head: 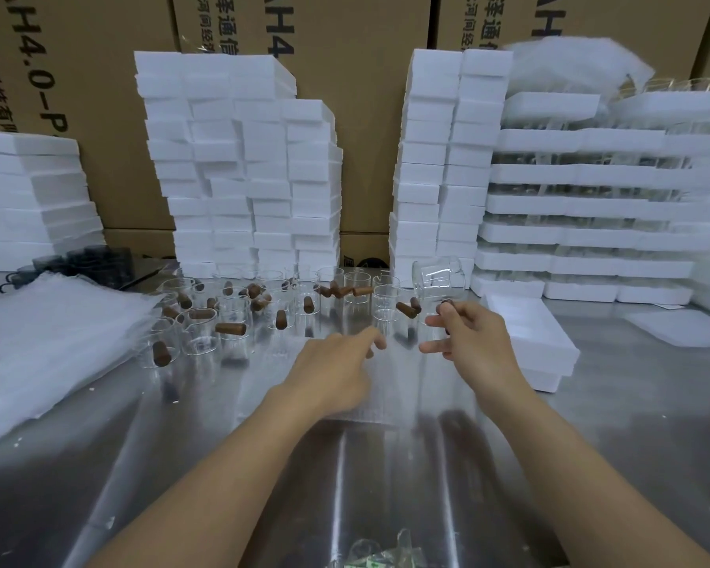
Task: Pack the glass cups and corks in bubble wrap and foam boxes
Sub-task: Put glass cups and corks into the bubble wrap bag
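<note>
Glass cups (199, 334) stand in a loose cluster across the middle of the desk (591, 444), toward its far edge. Loose corks (230, 328) lie on the rims, inside the cups and between them. One cup (437, 276) lies tipped on its side at the right end of the cluster.

Our right hand (474, 342) pinches a dark cork (443, 310) between thumb and forefinger, other fingers loosely spread. It's blurred, so we read it as a cork. Our left hand (337, 371) is released, fingers stretched forward over a clear bubble wrap sheet (386, 403) lying flat at the desk's middle. We can't tell if it touches.

An open foam box (533, 334) sits toward the right edge, just beside the right hand. A pile of bubble wrap (38, 342) lies at the left edge, and stacked foam boxes (242, 178) line the far edge.

Handling, as we judge it:
- Cups: thin glass, light, rigid, slick and fragile. We'd grip around the wall with fingers and thumb, not by the rim, and lift straight up, since the neighbours stand close and would knock.
- Corks: light, grippy, slightly soft. A fingertip pinch at mid-length is enough. They're round, so they'll roll on the steel.
- Wrap: limp and slippery. We'd pin it flat with one hand and take it by a corner.
- Foam box: very light, dents easily. We'd hold it by the side walls.
</note>
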The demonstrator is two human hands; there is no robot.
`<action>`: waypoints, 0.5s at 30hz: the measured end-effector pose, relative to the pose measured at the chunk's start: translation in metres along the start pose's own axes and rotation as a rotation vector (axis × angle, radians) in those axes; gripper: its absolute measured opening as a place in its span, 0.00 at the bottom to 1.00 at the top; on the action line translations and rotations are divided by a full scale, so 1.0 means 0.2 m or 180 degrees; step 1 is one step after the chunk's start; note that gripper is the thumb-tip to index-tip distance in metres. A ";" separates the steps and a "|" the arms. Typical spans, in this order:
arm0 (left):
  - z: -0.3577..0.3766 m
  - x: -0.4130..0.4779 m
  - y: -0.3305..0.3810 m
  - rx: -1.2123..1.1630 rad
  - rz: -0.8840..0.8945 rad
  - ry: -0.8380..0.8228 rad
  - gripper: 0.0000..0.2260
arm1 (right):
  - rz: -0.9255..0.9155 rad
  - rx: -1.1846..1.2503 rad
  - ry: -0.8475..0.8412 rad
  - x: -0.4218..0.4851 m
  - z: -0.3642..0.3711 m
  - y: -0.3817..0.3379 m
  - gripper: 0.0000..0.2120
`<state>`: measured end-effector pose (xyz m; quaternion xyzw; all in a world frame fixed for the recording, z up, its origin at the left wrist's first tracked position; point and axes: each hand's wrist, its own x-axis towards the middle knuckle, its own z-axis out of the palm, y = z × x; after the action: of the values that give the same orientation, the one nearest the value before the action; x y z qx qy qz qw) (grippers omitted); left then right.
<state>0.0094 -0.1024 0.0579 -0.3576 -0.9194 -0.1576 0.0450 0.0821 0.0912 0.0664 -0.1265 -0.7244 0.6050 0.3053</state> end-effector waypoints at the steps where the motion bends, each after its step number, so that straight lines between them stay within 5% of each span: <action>1: 0.01 0.00 0.00 -0.0004 -0.0024 0.0128 0.25 | 0.0036 0.0046 -0.0003 0.00 0.00 0.00 0.08; 6: 0.04 0.02 0.02 0.0154 -0.0080 0.0114 0.20 | 0.0230 0.0547 -0.0098 -0.02 0.00 -0.03 0.08; 15: 0.07 0.03 -0.02 0.0088 -0.0120 0.0359 0.12 | -0.0493 0.0405 -0.0285 -0.04 0.00 -0.06 0.08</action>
<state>0.0030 -0.0957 0.0449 -0.3302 -0.9240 -0.1657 0.0987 0.0897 0.0844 0.0752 -0.0232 -0.7051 0.6294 0.3259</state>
